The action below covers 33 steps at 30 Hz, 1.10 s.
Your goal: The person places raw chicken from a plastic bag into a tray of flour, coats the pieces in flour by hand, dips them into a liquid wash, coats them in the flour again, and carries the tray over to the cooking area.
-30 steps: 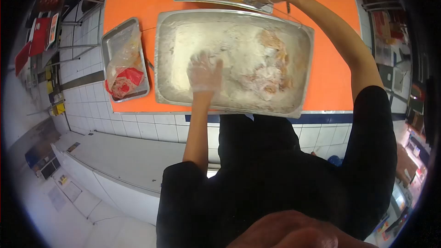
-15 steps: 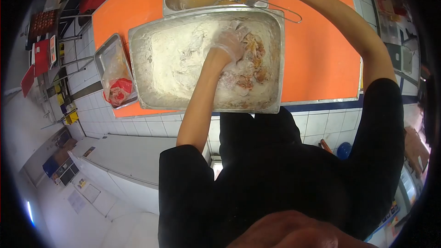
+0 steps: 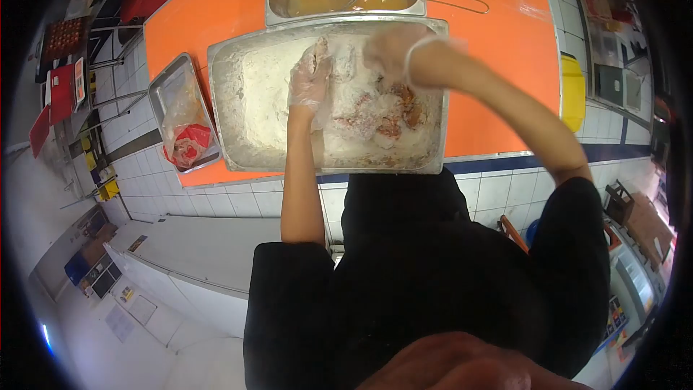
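1. We're flouring meat [image 3: 390, 128], seemingly, in the right of the tray [image 3: 332, 171].
2. Left hand [image 3: 309, 87]: fingers together, grip unclear. Right hand [image 3: 393, 50]: can't tell (blurry!).
3. Turning pieces calls for gentle scooping, we reckon.

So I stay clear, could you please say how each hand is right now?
Left hand: over the flour, grip unclear.
Right hand: motion-blurred, cannot tell.
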Motion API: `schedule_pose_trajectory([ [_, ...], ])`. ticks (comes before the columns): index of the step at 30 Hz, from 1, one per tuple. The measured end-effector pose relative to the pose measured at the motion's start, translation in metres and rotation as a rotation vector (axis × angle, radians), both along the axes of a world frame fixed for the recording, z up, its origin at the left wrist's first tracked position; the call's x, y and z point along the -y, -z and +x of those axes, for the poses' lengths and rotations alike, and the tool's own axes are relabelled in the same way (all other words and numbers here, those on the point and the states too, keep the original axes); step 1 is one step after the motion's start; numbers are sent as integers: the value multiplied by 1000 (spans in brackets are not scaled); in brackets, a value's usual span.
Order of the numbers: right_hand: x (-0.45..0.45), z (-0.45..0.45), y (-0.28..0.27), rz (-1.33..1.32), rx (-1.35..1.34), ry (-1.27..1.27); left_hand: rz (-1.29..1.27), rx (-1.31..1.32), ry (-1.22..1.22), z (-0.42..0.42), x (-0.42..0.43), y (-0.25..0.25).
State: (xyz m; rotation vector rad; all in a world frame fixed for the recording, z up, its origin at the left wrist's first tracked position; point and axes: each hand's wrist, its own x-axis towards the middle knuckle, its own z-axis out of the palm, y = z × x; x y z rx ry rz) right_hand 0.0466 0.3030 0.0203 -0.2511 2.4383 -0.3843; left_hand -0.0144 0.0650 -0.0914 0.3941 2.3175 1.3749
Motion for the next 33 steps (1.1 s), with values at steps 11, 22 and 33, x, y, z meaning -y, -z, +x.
schedule_pose_trajectory([
  [11, 48, 60, 83, -90, -19, 550, 89, 244, 90, -2, 17, -32],
  [22, 66, 84, 49, -704, -61, 1123, -70, 274, 237, -27, 26, -9],
  [33, 67, 78, 30, -749, -90, 1116, 11, 341, 317, -24, 31, -12],
])
